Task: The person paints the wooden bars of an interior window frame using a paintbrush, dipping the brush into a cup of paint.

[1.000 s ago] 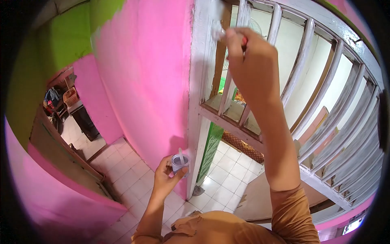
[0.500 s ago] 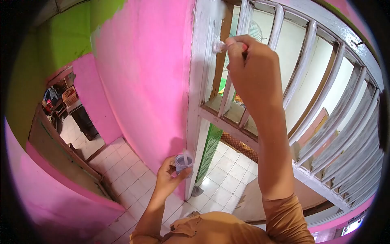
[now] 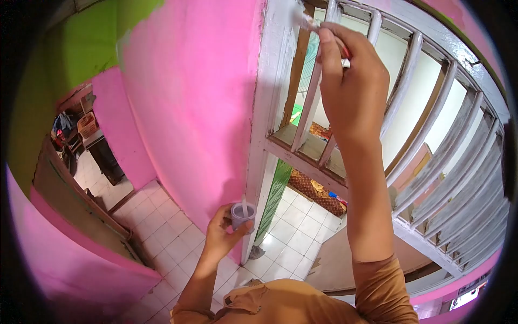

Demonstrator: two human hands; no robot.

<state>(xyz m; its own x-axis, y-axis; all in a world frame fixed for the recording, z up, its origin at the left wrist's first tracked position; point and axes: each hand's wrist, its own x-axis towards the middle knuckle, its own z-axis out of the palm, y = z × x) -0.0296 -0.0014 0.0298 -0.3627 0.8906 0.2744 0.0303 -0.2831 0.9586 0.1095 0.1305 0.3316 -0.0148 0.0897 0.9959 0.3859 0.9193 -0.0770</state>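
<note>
My right hand (image 3: 353,70) is raised at the upper middle, its fingers closed round a paintbrush (image 3: 310,24). The brush's whitish bristles, blurred, are at the white-painted wooden frame (image 3: 275,70), beside the pink wall; whether they touch it I cannot tell. Lower down, my left hand (image 3: 221,235) grips a small cup (image 3: 242,217) of greyish-white paint near the foot of that wall. A pale stick (image 3: 244,206) stands up in the cup, leaning on its rim.
Wooden bars (image 3: 407,70), patchily painted white, fill the opening on the right. The pink wall (image 3: 199,108) stands at left of the frame. White floor tiles (image 3: 286,237) lie below. An orange basket (image 3: 86,125) shows through the far-left doorway.
My right hand has moved up and slightly right, and the brush tip now sits higher along the frame. My left hand and the cup have barely shifted.
</note>
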